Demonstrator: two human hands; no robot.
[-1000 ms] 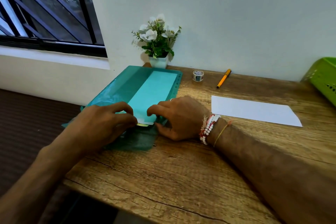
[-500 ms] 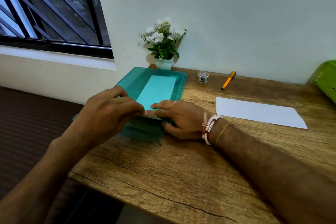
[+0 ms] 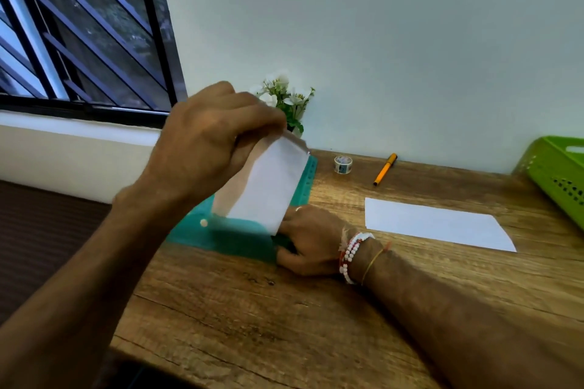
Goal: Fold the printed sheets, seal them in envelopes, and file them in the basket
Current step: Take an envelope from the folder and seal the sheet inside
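Left hand point(image 3: 208, 139) is pinching the top edge of a white paper envelope point(image 3: 268, 186), holding it tilted in the air with its lower end just above the mouth of a translucent teal plastic folder point(image 3: 227, 240). Right hand point(image 3: 311, 240) is gripping the folder's near right corner, pinning it against the wood-grain worktop point(image 3: 284, 325). A folded white printed sheet point(image 3: 433, 223) is lying flat to the right, well apart from both hands, and the green perforated plastic basket point(image 3: 559, 174) is sitting at the far right edge.

The step in hand appears to be fetching an envelope for the sheet already folded. The next move is likely calling for the envelope to be carried clear of the folder and opened, then for the sheet to be slid in squarely. A small roll of clear tape point(image 3: 343, 164) near the wall is probably waiting for the sealing.

Motion is blurring the envelope, so its flap and any print are hard to make out. The envelope is hiding the right hand's fingertips, the left hand is covering much of the folder, and the frame is cutting off most of the basket, so its contents cannot be told.
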